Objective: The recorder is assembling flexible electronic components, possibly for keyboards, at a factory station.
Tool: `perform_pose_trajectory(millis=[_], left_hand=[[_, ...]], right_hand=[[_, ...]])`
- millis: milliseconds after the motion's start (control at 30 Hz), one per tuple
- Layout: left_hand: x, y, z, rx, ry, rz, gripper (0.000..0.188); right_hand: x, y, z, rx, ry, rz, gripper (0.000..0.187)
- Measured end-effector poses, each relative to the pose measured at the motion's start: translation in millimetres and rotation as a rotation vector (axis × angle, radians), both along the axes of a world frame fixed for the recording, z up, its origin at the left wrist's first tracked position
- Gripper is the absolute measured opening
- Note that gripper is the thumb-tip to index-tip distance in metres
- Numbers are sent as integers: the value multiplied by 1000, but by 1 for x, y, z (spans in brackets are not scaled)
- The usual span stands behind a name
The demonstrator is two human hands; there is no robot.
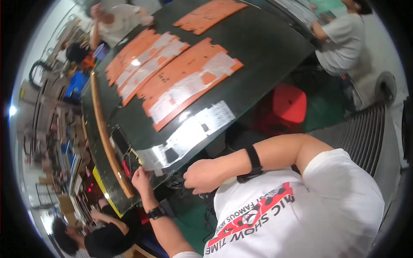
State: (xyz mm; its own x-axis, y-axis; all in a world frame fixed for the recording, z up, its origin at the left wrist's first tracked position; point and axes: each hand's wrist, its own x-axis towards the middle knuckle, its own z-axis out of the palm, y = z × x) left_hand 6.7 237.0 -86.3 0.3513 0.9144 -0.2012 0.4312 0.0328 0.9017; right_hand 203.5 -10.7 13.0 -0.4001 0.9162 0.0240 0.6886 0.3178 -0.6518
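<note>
A shiny silver sheet (189, 134) with cut-out openings lies along the near edge of the dark table (266, 47). My left hand (142, 179) is at the sheet's left end, with thumb and fingers pinched together. Whether they grip the sheet's corner or something small is too blurred to tell. My right hand (201, 175) hovers just off the table edge, fingers curled in. Its inner side is hidden, so I cannot see what it holds, if anything. Near my left hand lie a red-handled tool (125, 167) and a dark flat rectangular object (120, 138).
Several orange panels (172, 79), some with silvery patches, lie farther across the table. A long wooden strip (103, 129) runs along its left side. A red stool (286, 107) stands to the right. Other people (344, 41) are at the far side, right and lower left.
</note>
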Motion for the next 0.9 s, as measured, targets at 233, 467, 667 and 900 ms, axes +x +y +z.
perform_pose_trajectory(millis=[233,467,667,900], left_hand=[[8,5,7,-2,111,10,23],[18,-7,24,-3,253,60,23],[5,-6,36,18,291,14,23],[58,-62,98,128,61,-35,25]], right_hand=[[27,-20,-4,3,60,-112,25],[53,-35,-13,-43,131,-106,25],[70,-36,-20,-23,179,-76,25],[108,-50,-13,27,237,-261,27]])
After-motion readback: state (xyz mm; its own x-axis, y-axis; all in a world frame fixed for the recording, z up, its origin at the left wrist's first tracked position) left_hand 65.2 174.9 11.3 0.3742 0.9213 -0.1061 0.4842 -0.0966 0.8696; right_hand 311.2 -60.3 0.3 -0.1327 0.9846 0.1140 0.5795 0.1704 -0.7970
